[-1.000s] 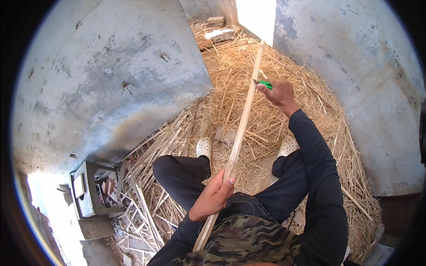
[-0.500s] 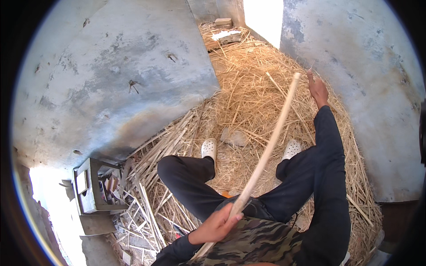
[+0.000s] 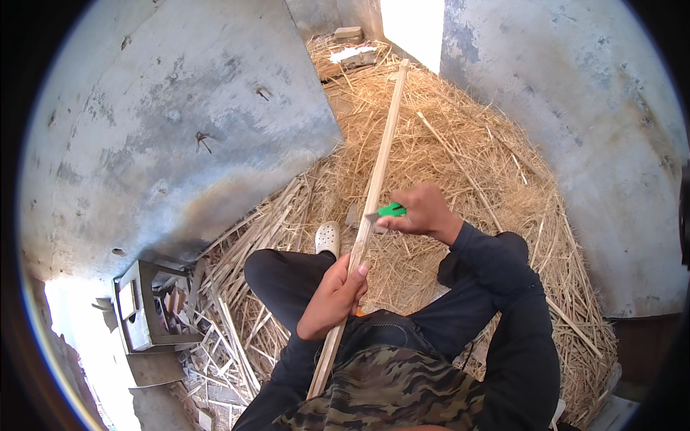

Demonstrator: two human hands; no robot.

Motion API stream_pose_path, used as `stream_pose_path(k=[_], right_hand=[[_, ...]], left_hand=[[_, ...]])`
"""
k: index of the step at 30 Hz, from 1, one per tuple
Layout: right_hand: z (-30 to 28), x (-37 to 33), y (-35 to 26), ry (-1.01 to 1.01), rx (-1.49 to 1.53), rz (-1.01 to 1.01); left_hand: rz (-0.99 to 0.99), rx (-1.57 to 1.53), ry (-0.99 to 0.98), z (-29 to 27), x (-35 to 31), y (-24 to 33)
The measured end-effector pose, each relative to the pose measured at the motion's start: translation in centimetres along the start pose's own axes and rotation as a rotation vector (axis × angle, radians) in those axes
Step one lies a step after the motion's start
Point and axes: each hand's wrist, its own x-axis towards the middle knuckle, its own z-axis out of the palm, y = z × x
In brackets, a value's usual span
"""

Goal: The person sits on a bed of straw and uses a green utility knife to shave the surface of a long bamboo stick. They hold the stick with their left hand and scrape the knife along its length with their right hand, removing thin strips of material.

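Observation:
A long pale strip of split wood or bamboo (image 3: 384, 154) slants from my lap up and away over the straw. My left hand (image 3: 336, 296) is wrapped round its lower part, with the near end running down past my wrist over the camouflage cloth (image 3: 402, 388) on my lap. In my right hand (image 3: 425, 210) is a green-handled utility knife (image 3: 392, 210), held in a closed grip. Its short blade meets the strip, or lies just over it, a little above my left hand. My right fingers partly cover the handle.
Straw and shavings (image 3: 496, 165) spread over the floor. Long split strips (image 3: 266, 223) are heaped at the left beside a small wooden box-like stand (image 3: 147, 305). Grey plastered walls (image 3: 194, 108) rise left and right. A pale clog (image 3: 327, 238) shows on my left foot.
My right hand has come back from the far right to the strip, and the green knife now shows. The strip has swung left and turned; my left hand has moved up and forward with it.

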Motion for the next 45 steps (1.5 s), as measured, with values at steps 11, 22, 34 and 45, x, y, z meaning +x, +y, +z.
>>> stream_pose_path(k=[11,22,34,45], right_hand=[[1.6,1.5,0.8,0.148,-0.064,-0.2],[0.0,4.7,7.1,0.025,-0.099,0.215],[-0.4,4.0,8.9,0.029,-0.074,0.366],[0.8,3.3,7.8,0.073,-0.107,0.267]], left_hand=[[0.084,0.002,0.046,0.4,-1.0,0.5],[0.011,-0.013,-0.017,0.5,-2.7,-0.9],[0.002,0.035,-0.022,0.8,-3.3,-1.0],[0.026,0.069,0.008,0.4,-3.2,-1.2]])
